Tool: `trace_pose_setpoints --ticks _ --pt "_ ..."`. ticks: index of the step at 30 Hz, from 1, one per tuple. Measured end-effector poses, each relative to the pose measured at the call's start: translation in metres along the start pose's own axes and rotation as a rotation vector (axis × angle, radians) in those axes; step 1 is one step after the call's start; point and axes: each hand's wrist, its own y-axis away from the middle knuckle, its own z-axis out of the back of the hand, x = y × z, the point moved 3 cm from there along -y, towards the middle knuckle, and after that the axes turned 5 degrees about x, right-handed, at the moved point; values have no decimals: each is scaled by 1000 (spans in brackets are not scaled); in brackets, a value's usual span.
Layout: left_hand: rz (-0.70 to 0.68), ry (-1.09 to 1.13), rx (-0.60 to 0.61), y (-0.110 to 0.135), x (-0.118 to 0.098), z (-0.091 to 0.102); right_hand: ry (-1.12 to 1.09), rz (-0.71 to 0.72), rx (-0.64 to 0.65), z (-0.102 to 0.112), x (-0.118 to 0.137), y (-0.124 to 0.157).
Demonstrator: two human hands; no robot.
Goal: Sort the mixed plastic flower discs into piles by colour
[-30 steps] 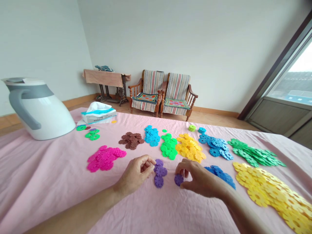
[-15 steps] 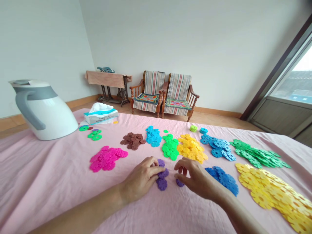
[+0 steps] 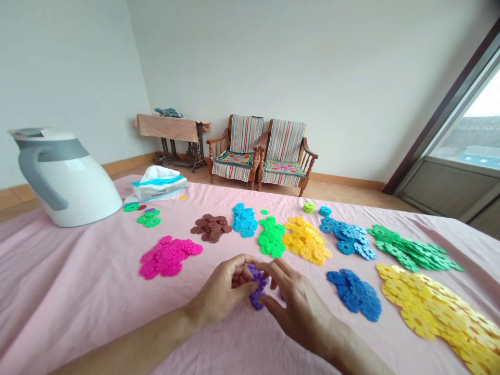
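Note:
Both my hands meet over a small cluster of purple snowflake discs (image 3: pixel 257 284) on the pink tablecloth (image 3: pixel 78 291). My left hand (image 3: pixel 224 289) curls its fingers and thumb around the left side of the purple discs. My right hand (image 3: pixel 299 307) comes in from the right, fingers bent and touching the same discs. Part of the purple cluster is hidden under my fingers. A pile of magenta discs (image 3: pixel 167 256) lies to the left, and dark blue discs (image 3: pixel 355 291) lie to the right.
Sorted piles lie beyond: brown (image 3: pixel 211 227), light blue (image 3: pixel 244 220), bright green (image 3: pixel 271 237), yellow (image 3: pixel 307 240), blue (image 3: pixel 349 234), dark green (image 3: pixel 414 249), a large yellow heap (image 3: pixel 441 307). A white kettle (image 3: pixel 64 177) and a tissue box (image 3: pixel 159 185) stand far left. Two chairs (image 3: pixel 261 151) stand behind.
My right hand has slid left from a lone purple disc to the main purple cluster. My left hand has closed in on the same cluster, so both hands now touch it.

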Motion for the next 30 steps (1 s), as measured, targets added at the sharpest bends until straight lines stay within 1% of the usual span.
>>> trace_pose_setpoints --ticks 2,4,6,10,12,15,17,20,30 --pt "10 66 40 1 -1 -3 25 5 8 -5 3 0" --pt "18 86 58 1 -3 -4 40 -2 12 -5 3 0" --pt "14 41 20 1 -3 -2 61 -30 11 0 0 0" --pt "11 -167 -93 0 -1 7 55 -121 -16 24 -19 2" --pt "18 -248 -105 0 2 10 36 -155 41 34 -30 4" --pt "22 -314 -107 0 4 11 19 -176 158 41 -40 7" --pt "22 -329 -108 0 5 11 17 -170 206 41 -42 8" --pt "22 -322 -111 0 6 11 33 -162 245 39 -41 8" --pt "20 -328 -112 -1 10 12 43 -192 292 34 -46 8"
